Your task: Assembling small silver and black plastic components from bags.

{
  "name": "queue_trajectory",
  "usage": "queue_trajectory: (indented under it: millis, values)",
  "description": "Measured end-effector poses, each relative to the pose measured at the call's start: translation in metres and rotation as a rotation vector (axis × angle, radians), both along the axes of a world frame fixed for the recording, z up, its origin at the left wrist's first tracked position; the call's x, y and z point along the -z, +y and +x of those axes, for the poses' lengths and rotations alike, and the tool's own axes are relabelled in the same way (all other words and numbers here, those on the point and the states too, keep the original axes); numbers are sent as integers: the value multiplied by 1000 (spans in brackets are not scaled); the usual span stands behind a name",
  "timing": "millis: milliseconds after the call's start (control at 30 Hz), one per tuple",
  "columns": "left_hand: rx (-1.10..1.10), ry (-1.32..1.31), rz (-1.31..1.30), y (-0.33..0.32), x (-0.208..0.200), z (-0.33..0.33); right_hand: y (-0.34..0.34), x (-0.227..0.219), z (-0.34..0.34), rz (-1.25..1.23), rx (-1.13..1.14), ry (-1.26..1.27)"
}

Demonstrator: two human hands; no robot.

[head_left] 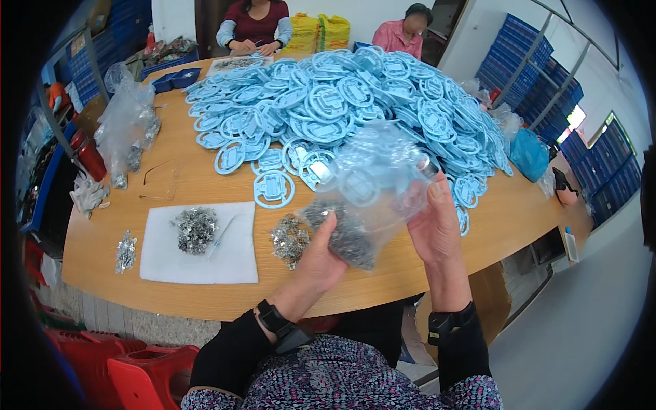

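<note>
Between my hands hangs a clear plastic bag [389, 219] with small grey metal pieces [348, 236] gathered in its lower left part. My left hand [321, 258] grips the bag low, by the pieces, with the thumb on top. Higher on the right side, my right hand [437, 222] pinches the bag's edge. Just left of my left hand, a small heap of metal pieces [290, 240] lies on the table. Behind the bag rises a large pile of light-blue round plastic parts [321, 102]; the bag partly covers its near side.
A white foam sheet [232, 263] on the wooden table [184, 301] bears a metal heap [196, 230] and a thin tool [221, 236]. Glasses [158, 184], a red flask [89, 156] and stuffed plastic bags [128, 123] are at left. Two people sit across. Red stools [150, 376] stand lower left.
</note>
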State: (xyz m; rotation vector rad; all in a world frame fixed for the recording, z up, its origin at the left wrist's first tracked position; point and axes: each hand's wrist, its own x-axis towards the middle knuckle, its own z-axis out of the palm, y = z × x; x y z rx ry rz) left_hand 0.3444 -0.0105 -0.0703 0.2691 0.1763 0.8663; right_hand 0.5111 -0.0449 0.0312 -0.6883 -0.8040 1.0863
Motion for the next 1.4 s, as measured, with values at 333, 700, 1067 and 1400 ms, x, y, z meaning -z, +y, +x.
queue_trajectory:
  millis: [333, 700, 1067, 1400]
  values:
    - [-29, 237, 72, 11, -6, -33, -5, -9, 43, 60, 68, -285]
    - [-72, 283, 100, 25, -6, -53, 2, -21, 29, -7, -224, -899]
    - [-279, 403, 195, 53, -38, -126, 21, -4, -2, -33, -156, -802]
    - [-289, 788, 198, 56, -28, -206, 43, 42, -40, -157, -287, -732]
